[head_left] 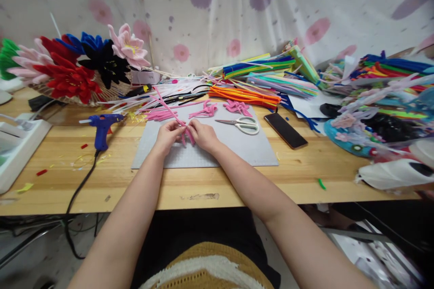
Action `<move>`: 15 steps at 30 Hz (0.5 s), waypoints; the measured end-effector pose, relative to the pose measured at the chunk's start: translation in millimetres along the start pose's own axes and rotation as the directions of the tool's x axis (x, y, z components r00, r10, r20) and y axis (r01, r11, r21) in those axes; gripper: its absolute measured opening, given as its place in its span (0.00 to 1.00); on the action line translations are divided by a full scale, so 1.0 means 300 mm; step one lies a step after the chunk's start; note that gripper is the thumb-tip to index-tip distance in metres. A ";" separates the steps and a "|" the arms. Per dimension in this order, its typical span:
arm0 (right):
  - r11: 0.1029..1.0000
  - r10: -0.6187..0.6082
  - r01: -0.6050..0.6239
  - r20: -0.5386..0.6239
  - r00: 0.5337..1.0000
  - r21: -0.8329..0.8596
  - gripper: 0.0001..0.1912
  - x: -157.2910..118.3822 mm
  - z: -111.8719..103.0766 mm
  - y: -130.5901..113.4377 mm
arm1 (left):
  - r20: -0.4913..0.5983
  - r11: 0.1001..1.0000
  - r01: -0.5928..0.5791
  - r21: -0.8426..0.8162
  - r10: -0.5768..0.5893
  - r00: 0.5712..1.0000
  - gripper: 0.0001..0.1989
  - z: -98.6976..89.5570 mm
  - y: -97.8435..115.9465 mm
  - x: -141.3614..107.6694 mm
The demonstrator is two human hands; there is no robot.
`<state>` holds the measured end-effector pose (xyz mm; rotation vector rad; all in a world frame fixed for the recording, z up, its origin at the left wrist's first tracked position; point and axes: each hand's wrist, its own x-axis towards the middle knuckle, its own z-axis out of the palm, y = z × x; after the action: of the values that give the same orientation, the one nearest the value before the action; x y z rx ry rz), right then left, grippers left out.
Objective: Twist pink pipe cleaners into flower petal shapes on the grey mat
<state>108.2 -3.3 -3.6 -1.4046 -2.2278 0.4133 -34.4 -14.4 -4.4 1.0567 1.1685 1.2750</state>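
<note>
Pink pipe cleaners are pinched between my two hands, low over the grey cutting mat. My left hand has its fingers closed on them, and a long pink stem reaches up and left from there. Right beside it, my right hand grips the same bundle, with short pink ends hanging below the fingers. How the stems join is hidden by my fingers. Two bent pink pipe cleaner shapes lie at the mat's far side. Scissors with pale handles rest right of my hands. Loose pink stems lie behind my left hand.
A blue glue gun stands at left, its cord running over the table edge. Pipe cleaner flowers fill the back left. Bundles of coloured pipe cleaners line the back. A phone and a white roll lie to the right.
</note>
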 end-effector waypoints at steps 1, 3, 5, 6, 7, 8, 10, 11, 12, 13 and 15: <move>1.000 -0.011 0.011 0.008 1.000 -0.012 0.14 0.000 0.000 -0.001 | 0.005 1.000 0.000 -0.020 0.001 1.000 0.19 0.000 0.000 0.000; 1.000 -0.023 0.023 0.029 0.999 -0.009 0.14 0.001 0.002 -0.002 | 0.016 0.997 -0.005 -0.073 0.006 1.000 0.18 0.002 0.003 0.000; 1.000 -0.023 0.022 0.052 0.998 0.009 0.15 0.003 0.006 0.001 | 0.009 0.995 -0.004 -0.098 0.005 1.000 0.17 0.005 0.007 -0.001; 1.000 -0.024 0.023 0.056 0.998 0.019 0.15 0.004 0.008 0.003 | -0.002 0.996 -0.004 -0.093 0.004 1.000 0.17 0.006 0.009 -0.001; 0.999 -0.028 0.027 0.052 0.998 0.027 0.15 0.005 0.009 0.005 | -0.016 0.997 -0.007 -0.079 0.006 1.000 0.17 0.008 0.010 -0.002; 0.999 -0.039 0.037 0.037 0.999 0.033 0.15 0.007 0.010 0.007 | -0.031 0.998 -0.013 -0.064 0.011 0.999 0.17 0.010 0.011 -0.003; 0.997 -0.067 0.068 -0.010 0.998 0.045 0.14 0.010 0.012 0.010 | -0.049 0.999 -0.033 -0.043 0.031 0.998 0.18 0.014 0.012 -0.005; 0.995 -0.077 0.079 -0.031 0.997 0.057 0.13 0.011 0.012 0.010 | -0.053 0.998 -0.043 -0.037 0.041 0.998 0.18 0.016 0.011 -0.005; 0.994 -0.082 0.085 -0.044 0.996 0.073 0.13 0.011 0.012 0.010 | -0.056 0.998 -0.048 -0.035 0.046 0.997 0.18 0.017 0.010 -0.004; 0.992 -0.082 0.087 -0.051 0.995 0.095 0.13 0.011 0.012 0.008 | -0.061 0.998 -0.049 -0.035 0.047 0.997 0.18 0.017 0.008 -0.003; 0.986 -0.077 0.084 -0.051 0.996 0.145 0.13 0.010 0.011 0.003 | -0.091 0.998 -0.051 -0.034 0.048 0.995 0.17 0.015 0.002 0.002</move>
<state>106.0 -0.2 -6.3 -1.2322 -2.1622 0.5018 -29.9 -13.4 -3.2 1.0162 1.1888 1.3901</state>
